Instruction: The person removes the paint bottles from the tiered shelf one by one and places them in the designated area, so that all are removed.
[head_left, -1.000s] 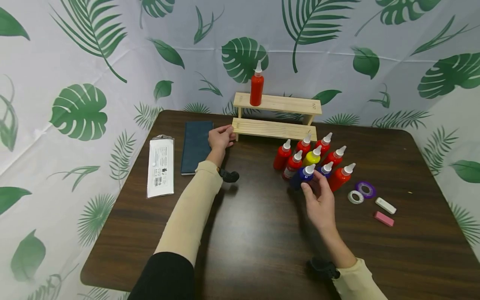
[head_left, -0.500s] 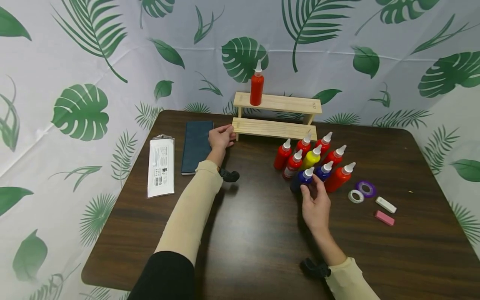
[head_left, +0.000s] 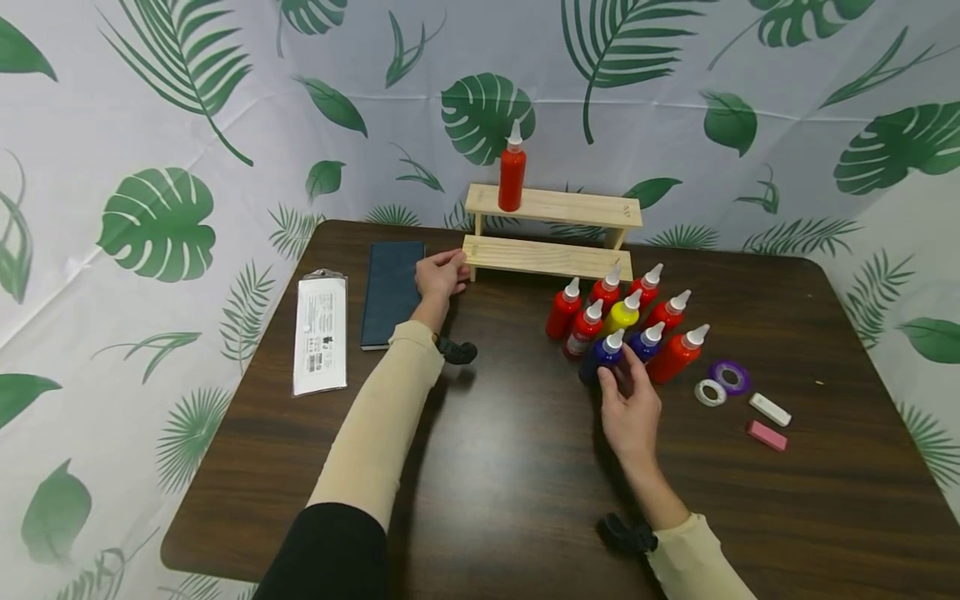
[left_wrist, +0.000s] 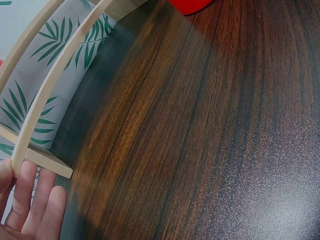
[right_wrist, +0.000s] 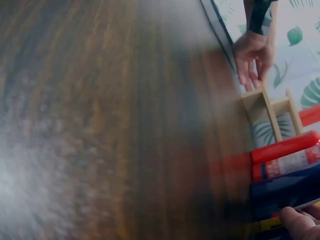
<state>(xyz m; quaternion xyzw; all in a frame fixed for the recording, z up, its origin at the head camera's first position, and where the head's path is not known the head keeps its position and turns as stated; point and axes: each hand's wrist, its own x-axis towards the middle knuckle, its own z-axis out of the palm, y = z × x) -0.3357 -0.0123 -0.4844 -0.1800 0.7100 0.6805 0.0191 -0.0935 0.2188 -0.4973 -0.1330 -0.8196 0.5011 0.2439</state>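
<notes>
At the stand's left end, my left hand [head_left: 438, 277] pinches the lower shelf of a two-tier wooden stand [head_left: 547, 255]; the left wrist view has its fingers [left_wrist: 50, 207] under that shelf end. My right hand [head_left: 632, 408] holds a dark blue squeeze bottle of paint [head_left: 597, 360] by its side, thumb along the bottle [right_wrist: 280, 192] in the right wrist view. This bottle stands upright at the front of a cluster. Around it are a second blue bottle [head_left: 645, 342], a yellow bottle [head_left: 619, 318] and several red bottles [head_left: 562, 315], all with white nozzle caps.
One red bottle [head_left: 512, 179] stands on the upper shelf, toward its left end. Left of the stand lie a dark blue notebook [head_left: 393, 292] and a white package [head_left: 321, 333]. To the right are purple tape [head_left: 738, 385], white tape [head_left: 702, 396], a white block [head_left: 770, 410] and a pink eraser [head_left: 767, 435].
My right hand has shifted slightly left, its fingers now closer round the blue bottle, uncovering more of the second blue one. The left hand keeps its place on the stand.
</notes>
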